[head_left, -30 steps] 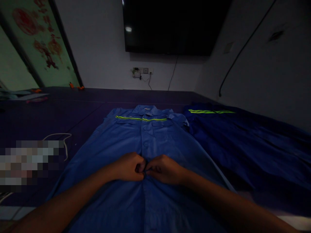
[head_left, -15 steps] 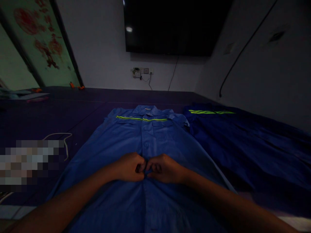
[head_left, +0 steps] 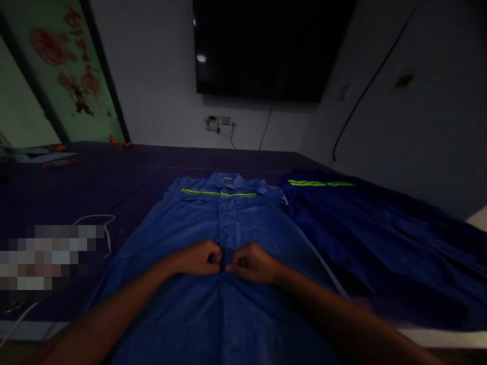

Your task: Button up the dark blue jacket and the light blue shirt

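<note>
A blue short-sleeved work shirt (head_left: 167, 228) with a yellow-green stripe across the chest lies face up, its collar at the far end. Both hands are at its front button placket, about halfway down. My left hand (head_left: 201, 257) is closed, thumb and fingers pinching the shirt's edge left of the placket. Just to the right, my right hand (head_left: 254, 262) is also closed, pinching the placket's cloth. A narrow gap separates the fingertips. Whether a button is between them is too dark to tell. Buttons show on the placket above the hands.
A darker blue garment (head_left: 342, 228) with yellow-green stripes lies to the right. The surface underneath is dark purple (head_left: 133, 175). At left are a blurred-out item (head_left: 49, 258) and a white cord (head_left: 108, 238). A black TV screen (head_left: 266, 45) hangs on the wall above sockets (head_left: 224, 121).
The hands have drawn slightly apart at the fingertips, both still pinching at the placket. The camera view has shifted a little, with the shirt appearing slightly left and lower.
</note>
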A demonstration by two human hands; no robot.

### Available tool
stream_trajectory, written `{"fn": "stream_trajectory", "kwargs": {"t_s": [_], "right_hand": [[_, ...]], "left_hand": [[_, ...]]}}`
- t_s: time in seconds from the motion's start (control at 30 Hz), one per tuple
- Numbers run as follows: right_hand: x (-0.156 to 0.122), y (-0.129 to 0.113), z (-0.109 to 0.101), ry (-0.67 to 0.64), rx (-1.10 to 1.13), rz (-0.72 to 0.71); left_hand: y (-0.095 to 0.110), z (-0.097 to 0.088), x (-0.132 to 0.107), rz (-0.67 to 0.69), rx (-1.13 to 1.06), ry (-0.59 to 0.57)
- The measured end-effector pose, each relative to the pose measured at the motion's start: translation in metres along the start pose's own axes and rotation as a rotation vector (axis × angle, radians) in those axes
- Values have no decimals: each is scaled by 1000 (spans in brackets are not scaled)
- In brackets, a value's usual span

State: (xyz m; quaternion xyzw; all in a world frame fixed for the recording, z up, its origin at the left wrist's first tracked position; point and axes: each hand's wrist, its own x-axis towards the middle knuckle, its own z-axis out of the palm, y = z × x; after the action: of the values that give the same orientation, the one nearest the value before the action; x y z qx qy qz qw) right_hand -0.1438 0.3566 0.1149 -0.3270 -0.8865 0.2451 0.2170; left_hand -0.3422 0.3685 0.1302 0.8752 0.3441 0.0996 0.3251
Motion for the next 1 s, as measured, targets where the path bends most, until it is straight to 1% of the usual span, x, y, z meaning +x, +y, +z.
{"fn": "stream_trajectory", "kwargs": {"t_s": [0.07, 0.13, 0.17, 0.23, 0.3, 0.33, 0.4, 0.43, 0.5, 0.57, 0.6, 0.67, 0.73, 0.8, 0.9, 1.0], "right_hand": [[-4, -13, -8, 63, -124, 0], [-15, -32, -15, 124, -241, -6], [-23, -43, -16, 133, -269, -11], [-45, -64, -12, 103, -246, -34], [-67, -79, 1, 76, -285, -49], [-77, -83, 11, 86, -330, -79], [-92, -86, 32, 186, -469, -143], [-96, -85, 44, 246, -534, -151], [-103, -81, 64, 383, -621, -157], [-108, -75, 80, 483, -641, -122], [-110, -73, 86, 503, -628, -104], [-114, -70, 93, 501, -559, -84], [-117, -70, 96, 474, -462, -72], [-118, -72, 96, 477, -354, -21], [-116, -80, 96, 545, -172, 89], [-111, -90, 97, 603, -31, 160]], "left_hand": [[11, -6, -9, -64, 83, 31], [24, -6, -27, -141, 228, 96], [32, -2, -38, -165, 302, 129], [44, 12, -63, -164, 360, 174], [52, 35, -84, -124, 376, 228], [53, 47, -92, -105, 385, 271], [54, 69, -102, -74, 397, 348], [53, 78, -105, -55, 397, 377], [51, 90, -107, -31, 383, 433], [51, 95, -107, -23, 357, 473], [52, 96, -107, -20, 347, 489], [55, 99, -106, -14, 344, 505], [58, 103, -105, -4, 351, 517], [59, 109, -103, 7, 354, 537], [53, 120, -100, 44, 363, 585], [44, 130, -100, 133, 397, 657]]}}
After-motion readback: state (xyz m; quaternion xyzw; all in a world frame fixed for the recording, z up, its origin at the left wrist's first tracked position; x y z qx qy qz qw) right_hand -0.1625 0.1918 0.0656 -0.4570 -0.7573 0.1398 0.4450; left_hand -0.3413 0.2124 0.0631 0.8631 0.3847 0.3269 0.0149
